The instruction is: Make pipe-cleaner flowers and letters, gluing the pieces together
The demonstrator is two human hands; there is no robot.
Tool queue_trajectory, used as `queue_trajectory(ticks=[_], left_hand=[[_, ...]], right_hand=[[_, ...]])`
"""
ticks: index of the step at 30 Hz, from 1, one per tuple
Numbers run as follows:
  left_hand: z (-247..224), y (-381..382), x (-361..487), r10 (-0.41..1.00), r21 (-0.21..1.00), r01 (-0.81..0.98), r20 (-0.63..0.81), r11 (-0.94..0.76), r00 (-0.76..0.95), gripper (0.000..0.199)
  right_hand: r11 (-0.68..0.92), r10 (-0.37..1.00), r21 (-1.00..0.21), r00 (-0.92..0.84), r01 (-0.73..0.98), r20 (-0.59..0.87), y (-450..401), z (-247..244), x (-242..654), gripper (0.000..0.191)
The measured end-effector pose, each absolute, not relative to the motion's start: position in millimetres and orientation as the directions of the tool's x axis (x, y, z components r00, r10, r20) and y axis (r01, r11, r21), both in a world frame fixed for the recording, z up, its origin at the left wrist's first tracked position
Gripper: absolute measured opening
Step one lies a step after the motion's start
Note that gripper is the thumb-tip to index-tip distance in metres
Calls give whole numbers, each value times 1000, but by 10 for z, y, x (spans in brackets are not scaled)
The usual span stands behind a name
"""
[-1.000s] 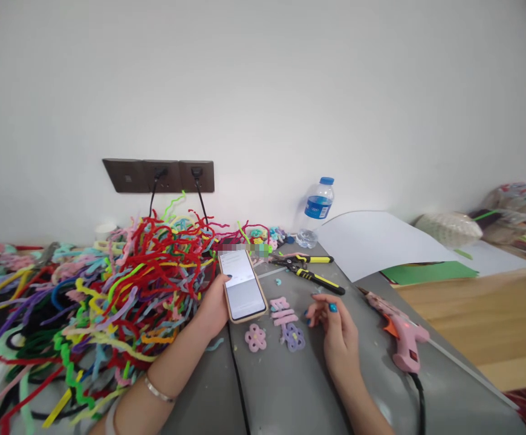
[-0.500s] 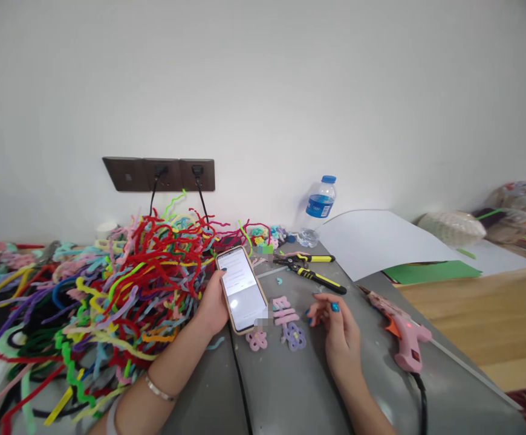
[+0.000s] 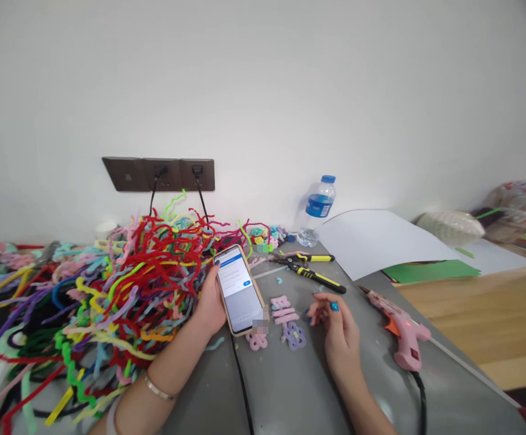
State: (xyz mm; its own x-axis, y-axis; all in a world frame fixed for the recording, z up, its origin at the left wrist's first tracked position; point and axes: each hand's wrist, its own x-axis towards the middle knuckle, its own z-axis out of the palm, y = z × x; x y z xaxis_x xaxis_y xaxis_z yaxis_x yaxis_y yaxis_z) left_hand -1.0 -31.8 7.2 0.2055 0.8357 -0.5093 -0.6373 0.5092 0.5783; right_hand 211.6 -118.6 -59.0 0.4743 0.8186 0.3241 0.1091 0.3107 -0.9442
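Observation:
My left hand (image 3: 211,302) is closed around a smartphone (image 3: 240,293) in a tan case, its lit screen tilted up and my thumb at its upper left edge. On the grey table lies my right hand (image 3: 335,326), empty, with loosely curled fingers a little apart and blue nails showing. Between the two hands are a purple fuzzy-wire flower (image 3: 294,336), a pink flower (image 3: 256,341) partly under the phone's lower edge, and several short pink twisted pieces (image 3: 285,313). Pliers (image 3: 320,279) with yellow-and-black handles rest beyond them.
A large tangle of coloured pipe cleaners (image 3: 154,284) covers the left side. To the right lie a pink hot glue gun (image 3: 405,338) with a black cord, white paper (image 3: 381,241) and green sheets (image 3: 435,273). A water bottle (image 3: 320,205) stands by the wall, below sockets (image 3: 158,174).
The phone's screen has changed, now with a blue bar and a blue button. The phone has shifted very slightly left in my left hand. My right hand stays in place.

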Motion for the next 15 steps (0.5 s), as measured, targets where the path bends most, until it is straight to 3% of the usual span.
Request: queue_trajectory(ticks=[9,15], left_hand=[[-51,-290,5,880,677,-564,-400,473,258,30],[-1,-334,-18,903,767,-485,-408,420,136,35]], right_hand=[[303,818,-946,478,112,319,-1191,-568,2103,37],[303,820,-945,472,123,324,-1186,-572,2107,37]])
